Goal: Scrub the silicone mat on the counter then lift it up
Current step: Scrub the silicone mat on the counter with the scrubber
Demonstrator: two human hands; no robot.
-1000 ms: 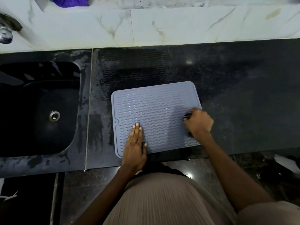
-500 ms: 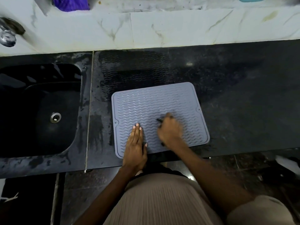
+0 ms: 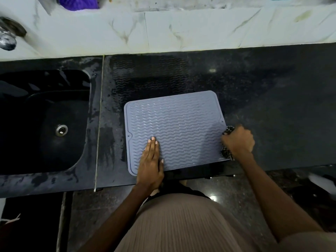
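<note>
A: Mat (image 3: 178,128) — how many does the head view show, and where does it lie?

B: One. It is grey, with wavy ridges, and lies flat on the black counter (image 3: 272,106) near the front edge, to the right of the sink (image 3: 43,120).

A: And the hands?

B: Two. The left hand (image 3: 151,160) lies flat on the mat's near left part, fingers straight and close together, pressing down. The right hand (image 3: 238,140) is at the mat's right edge, fingers curled tight round a dark scrubber (image 3: 226,151).

A: How much of the scrubber shows?

B: Only bits of it, above and below the fist. It touches the mat's right edge, partly over the counter.

A: Is the counter dry?

B: No. A wet patch with a wavy print shows on the counter just behind the mat, and streaks lie between mat and sink.

A: What else can be counted?

B: One sink, black, with one drain (image 3: 61,130) in its floor. One tap (image 3: 8,38) at the far left on the pale marbled wall (image 3: 200,28). One purple thing (image 3: 78,2) on the ledge at the top; what it is cannot be told. One teal edge at the top right, mostly cut off.

A: And the person?

B: Bare forearms and a ribbed beige garment (image 3: 181,224), standing against the counter's front.
</note>
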